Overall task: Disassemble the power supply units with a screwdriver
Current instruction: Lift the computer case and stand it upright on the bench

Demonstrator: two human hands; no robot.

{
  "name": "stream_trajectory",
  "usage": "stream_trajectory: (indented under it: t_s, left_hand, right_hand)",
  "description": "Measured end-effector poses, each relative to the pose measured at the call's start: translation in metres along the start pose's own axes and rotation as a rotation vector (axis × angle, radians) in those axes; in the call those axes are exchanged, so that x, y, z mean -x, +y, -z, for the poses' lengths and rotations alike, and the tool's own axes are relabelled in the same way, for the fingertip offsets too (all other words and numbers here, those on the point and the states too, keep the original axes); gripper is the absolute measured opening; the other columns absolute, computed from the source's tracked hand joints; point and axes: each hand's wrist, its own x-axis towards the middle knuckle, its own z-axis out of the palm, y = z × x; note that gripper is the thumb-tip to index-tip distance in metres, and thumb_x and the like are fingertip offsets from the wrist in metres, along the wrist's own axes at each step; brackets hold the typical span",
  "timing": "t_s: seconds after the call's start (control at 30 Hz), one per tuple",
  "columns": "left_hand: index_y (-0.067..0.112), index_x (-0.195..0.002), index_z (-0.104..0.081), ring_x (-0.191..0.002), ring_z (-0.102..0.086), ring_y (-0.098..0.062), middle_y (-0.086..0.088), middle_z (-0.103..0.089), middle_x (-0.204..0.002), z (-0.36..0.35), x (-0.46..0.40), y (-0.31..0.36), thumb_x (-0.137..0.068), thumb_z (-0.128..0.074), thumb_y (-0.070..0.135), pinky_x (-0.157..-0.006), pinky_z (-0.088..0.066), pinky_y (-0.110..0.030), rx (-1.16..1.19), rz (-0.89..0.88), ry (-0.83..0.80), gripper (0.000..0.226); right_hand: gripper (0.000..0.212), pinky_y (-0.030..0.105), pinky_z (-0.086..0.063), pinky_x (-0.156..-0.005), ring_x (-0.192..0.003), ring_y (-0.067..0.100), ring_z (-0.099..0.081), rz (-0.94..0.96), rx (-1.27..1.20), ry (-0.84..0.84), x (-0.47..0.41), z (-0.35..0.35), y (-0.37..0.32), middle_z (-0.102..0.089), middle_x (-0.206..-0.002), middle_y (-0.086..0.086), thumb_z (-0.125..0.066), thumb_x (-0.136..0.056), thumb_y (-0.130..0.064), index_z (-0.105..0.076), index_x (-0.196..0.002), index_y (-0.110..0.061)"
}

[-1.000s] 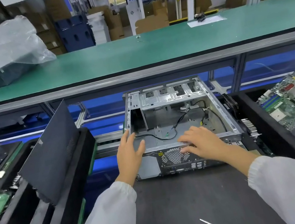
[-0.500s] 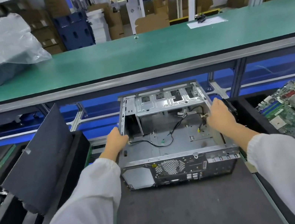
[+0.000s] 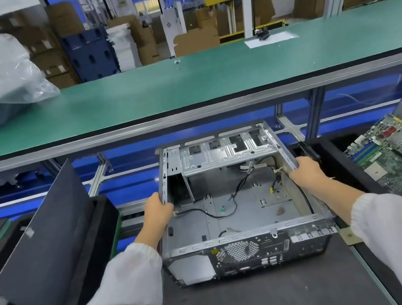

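At frame centre, the open grey metal computer case (image 3: 232, 200) is sitting stripped on the dark counter (image 3: 259, 299), only loose black cables (image 3: 220, 211) remaining inside. Left hand (image 3: 157, 214) and right hand (image 3: 305, 170) are gripping its side rails, fingers curled over them; clearing it away seems next.
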Motion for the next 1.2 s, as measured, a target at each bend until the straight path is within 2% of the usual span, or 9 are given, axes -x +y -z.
stream_trajectory:
  t_s: [0.27, 0.43, 0.53, 0.63, 0.73, 0.8, 0.97, 1.1, 1.2]
  left_hand:
    - [0.009, -0.078, -0.050, -0.063, -0.047, -0.015, 0.000, -0.052, -0.072, 0.037, 0.016, 0.008, -0.085, -0.056, -0.007, -0.049, -0.032, -0.019, 0.023, -0.193, 0.141, 0.018]
    - [0.006, -0.087, -0.051, -0.058, -0.041, -0.009, 0.003, -0.049, -0.069, 0.061, 0.024, 0.027, -0.084, -0.055, -0.007, -0.047, -0.034, -0.015, 0.095, -0.338, 0.309, 0.014]
    - [0.000, -0.106, -0.057, -0.057, -0.043, -0.010, 0.007, -0.053, -0.072, 0.056, 0.032, 0.023, -0.083, -0.052, -0.011, -0.050, -0.039, -0.009, 0.208, -0.392, 0.380, 0.026]
    - [0.005, -0.136, -0.050, -0.062, -0.046, -0.005, 0.016, -0.051, -0.076, 0.043, 0.040, 0.012, -0.085, -0.053, -0.011, -0.058, -0.041, -0.003, 0.299, -0.398, 0.415, 0.053]
    - [0.008, -0.139, -0.049, -0.062, -0.048, -0.004, 0.021, -0.051, -0.073, 0.030, 0.042, -0.001, -0.084, -0.055, -0.013, -0.058, -0.041, -0.001, 0.339, -0.414, 0.467, 0.059]
    - [0.008, -0.138, -0.051, -0.058, -0.048, -0.013, 0.020, -0.053, -0.070, 0.022, 0.036, -0.008, -0.082, -0.056, -0.014, -0.055, -0.041, -0.004, 0.343, -0.404, 0.481, 0.060]
    - [0.015, -0.139, -0.051, -0.053, -0.034, -0.017, -0.018, -0.061, -0.075, 0.003, 0.020, -0.025, -0.082, -0.056, -0.012, -0.053, -0.038, -0.014, 0.360, -0.374, 0.457, 0.063]
    - [0.017, -0.139, -0.051, -0.052, -0.039, -0.009, -0.013, -0.059, -0.073, -0.005, 0.022, -0.039, -0.082, -0.055, -0.012, -0.054, -0.040, -0.010, 0.384, -0.372, 0.477, 0.064]
    - [0.016, -0.140, -0.047, -0.080, -0.058, -0.001, -0.003, -0.065, -0.103, -0.005, 0.025, -0.041, -0.085, -0.055, -0.010, -0.079, -0.048, -0.013, 0.417, -0.389, 0.447, 0.061]
  right_hand:
    - [0.015, 0.032, -0.045, -0.067, -0.085, 0.033, -0.057, 0.124, -0.075, 0.149, 0.030, 0.019, -0.018, -0.059, -0.091, 0.013, -0.057, -0.088, -0.003, -0.059, -0.102, -0.007]
    - [0.013, 0.026, -0.031, -0.048, -0.057, 0.017, -0.044, 0.288, -0.240, 0.319, 0.047, 0.044, -0.041, -0.049, -0.067, 0.002, -0.056, -0.086, 0.004, -0.052, -0.084, -0.009]
    - [0.028, 0.030, -0.042, -0.056, -0.065, 0.019, -0.052, 0.352, -0.346, 0.375, 0.058, 0.045, -0.042, -0.061, -0.081, 0.003, -0.054, -0.086, 0.007, -0.060, -0.109, -0.007]
    - [0.053, 0.026, -0.047, -0.062, -0.067, 0.019, -0.057, 0.337, -0.433, 0.432, 0.065, 0.030, -0.032, -0.063, -0.094, 0.005, -0.053, -0.086, 0.007, -0.050, -0.136, -0.010]
    - [0.056, 0.008, -0.041, -0.050, -0.055, 0.011, -0.051, 0.349, -0.493, 0.500, 0.067, 0.007, -0.015, -0.065, -0.087, 0.004, -0.053, -0.084, 0.008, -0.052, -0.135, -0.013]
    - [0.054, 0.004, -0.038, -0.049, -0.053, 0.013, -0.050, 0.355, -0.513, 0.511, 0.061, -0.007, -0.004, -0.068, -0.091, 0.007, -0.054, -0.084, 0.007, -0.053, -0.134, -0.012]
    - [0.060, 0.010, -0.036, -0.041, -0.039, 0.008, -0.033, 0.339, -0.609, 0.463, 0.046, -0.030, 0.010, -0.069, -0.095, 0.005, -0.053, -0.084, 0.007, -0.048, -0.139, -0.016]
    - [0.062, 0.008, -0.041, -0.049, -0.044, 0.006, -0.040, 0.384, -0.569, 0.487, 0.047, -0.036, 0.014, -0.068, -0.099, 0.000, -0.053, -0.083, 0.008, -0.049, -0.139, -0.018]
    - [0.062, 0.006, -0.043, -0.056, -0.058, 0.025, -0.054, 0.375, -0.571, 0.501, 0.052, -0.039, 0.019, -0.067, -0.110, 0.002, -0.054, -0.085, 0.005, -0.045, -0.142, -0.016]
